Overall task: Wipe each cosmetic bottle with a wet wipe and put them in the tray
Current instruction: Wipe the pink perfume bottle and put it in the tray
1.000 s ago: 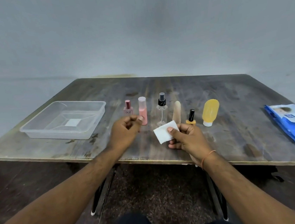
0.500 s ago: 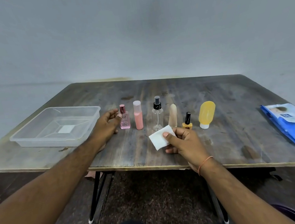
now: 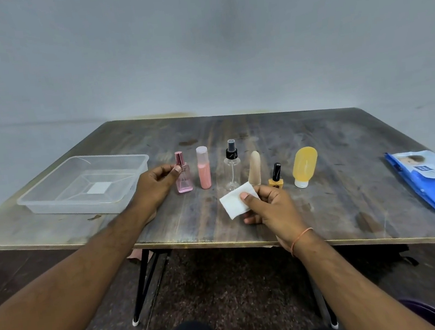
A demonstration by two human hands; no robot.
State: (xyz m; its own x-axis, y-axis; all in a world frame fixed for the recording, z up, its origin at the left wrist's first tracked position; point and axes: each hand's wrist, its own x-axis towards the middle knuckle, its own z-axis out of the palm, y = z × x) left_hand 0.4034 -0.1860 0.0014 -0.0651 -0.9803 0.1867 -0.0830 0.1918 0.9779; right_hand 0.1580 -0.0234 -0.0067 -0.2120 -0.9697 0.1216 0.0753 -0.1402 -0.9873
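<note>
Worn wooden table (image 3: 324, 207) carries six upright cosmetic bottles beside a clear tray (image 3: 52, 200); left hand (image 3: 154, 188) curls at the pink perfume bottle (image 3: 184, 179), right hand (image 3: 272, 207) pinches a folded wet wipe (image 3: 236, 204).

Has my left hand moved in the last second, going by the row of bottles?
Yes. The left hand has shifted left along the row, from near the pink tube to the pink perfume bottle.

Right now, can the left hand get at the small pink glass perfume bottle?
Probably yes: the left hand is right beside the small pink glass perfume bottle, fingertips at its shoulder, and nothing lies between them.
</note>
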